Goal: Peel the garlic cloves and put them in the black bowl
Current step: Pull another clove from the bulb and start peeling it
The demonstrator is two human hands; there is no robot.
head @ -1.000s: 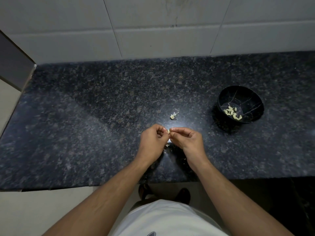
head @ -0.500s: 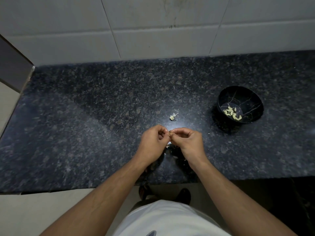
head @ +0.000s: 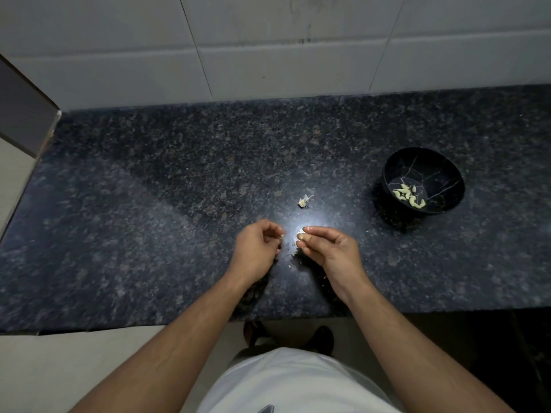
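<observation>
My right hand (head: 328, 250) pinches a small pale garlic clove (head: 300, 235) between thumb and fingertips, just above the counter's front middle. My left hand (head: 258, 248) hovers a short gap to its left, fingers curled, with a tiny pale fleck at the fingertips; whether it holds a bit of skin I cannot tell. The black bowl (head: 396, 162) stands to the right, with several peeled cloves (head: 408, 195) inside. A pale garlic remnant (head: 304, 200) lies on the counter beyond my hands.
The dark speckled granite counter (head: 149, 219) runs to a white tiled wall (head: 268, 55) at the back. Small skin flakes (head: 293, 254) lie under my hands. A grey panel (head: 21, 114) stands at the left end. The counter's front edge is near my body.
My hands were together at the clove; now they have drawn apart, the left moving left and the clove staying in my right hand.
</observation>
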